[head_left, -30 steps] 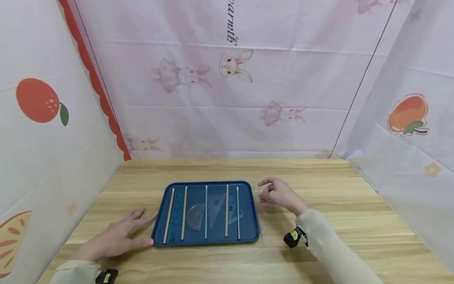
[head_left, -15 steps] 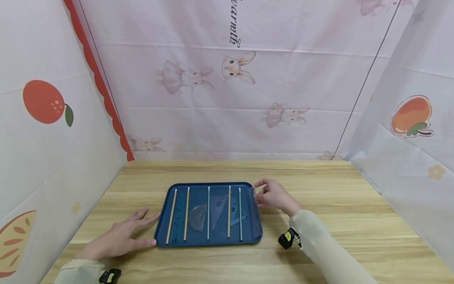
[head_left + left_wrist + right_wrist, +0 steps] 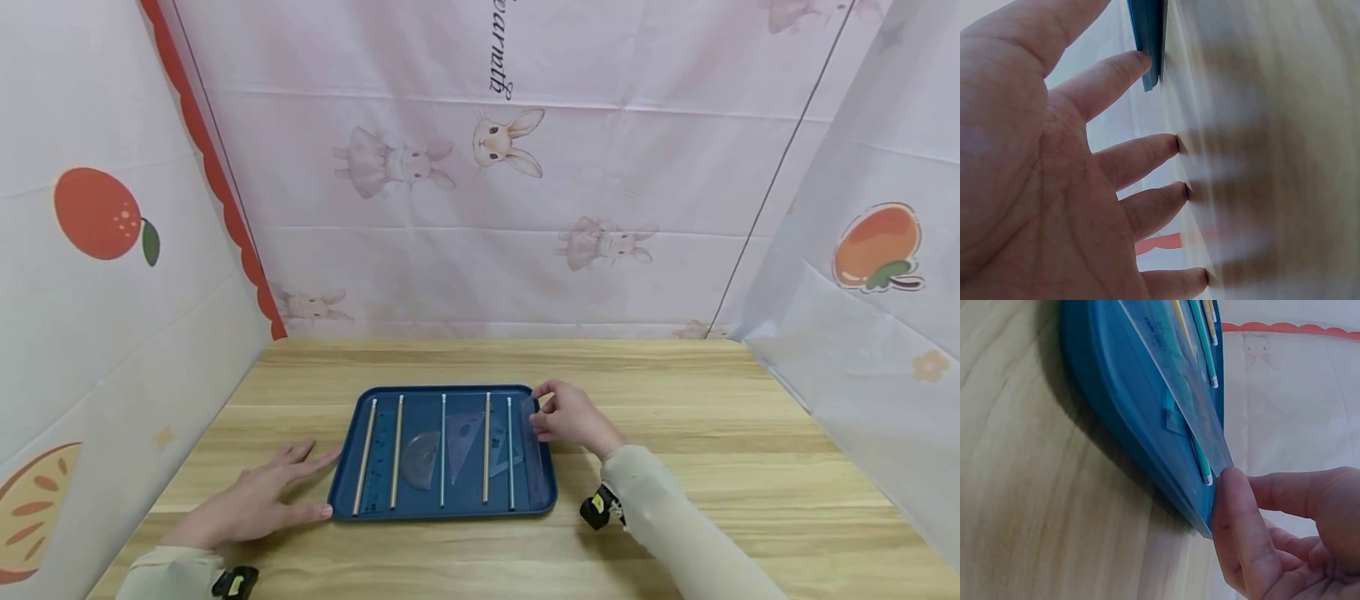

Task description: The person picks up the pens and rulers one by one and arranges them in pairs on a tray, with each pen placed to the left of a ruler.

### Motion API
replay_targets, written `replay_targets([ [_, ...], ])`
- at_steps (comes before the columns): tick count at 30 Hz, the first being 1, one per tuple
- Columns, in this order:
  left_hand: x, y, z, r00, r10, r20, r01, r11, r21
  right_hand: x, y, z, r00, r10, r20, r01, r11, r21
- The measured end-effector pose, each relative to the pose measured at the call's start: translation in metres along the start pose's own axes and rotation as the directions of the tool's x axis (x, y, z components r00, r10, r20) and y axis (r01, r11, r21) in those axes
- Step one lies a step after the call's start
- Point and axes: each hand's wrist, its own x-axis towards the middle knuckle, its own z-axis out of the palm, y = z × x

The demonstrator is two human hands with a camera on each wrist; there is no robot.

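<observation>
My right hand point(image 3: 573, 417) pinches the upper end of a clear straight ruler point(image 3: 1179, 387) between thumb and fingers. The ruler is held tilted above the right end of a blue tray point(image 3: 467, 497). My left hand point(image 3: 251, 504) is spread at the tray's left side, thumb and index finger at its edge. In the left wrist view, the other fingertips point(image 3: 1171, 144) rest on the table. Several pencils lie lengthwise in the tray, including a gold pencil point(image 3: 365, 458) and a green pencil point(image 3: 443, 458). Between them are a blue ruler point(image 3: 380, 458), a protractor point(image 3: 417, 460), a purplish set square point(image 3: 460, 446) and a bluish set square point(image 3: 504, 460).
The wooden table point(image 3: 645, 367) extends around the tray on all sides. A printed cloth wall point(image 3: 420, 275) rises behind it, with further cloth walls at the left and right.
My right hand has moved left, bringing the clear ruler from beside the tray to over its right end. My left hand stays at the tray's left edge.
</observation>
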Motion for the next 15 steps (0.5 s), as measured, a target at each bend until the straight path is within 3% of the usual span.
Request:
replay_targets([
  [15,0.0006,-0.0001,-0.0006,1.0,0.011,0.002,-0.011,1.0,0.004,0.0024,-0.0039,0.0088,1.0,0.002,-0.025,-0.005,0.991,-0.132],
])
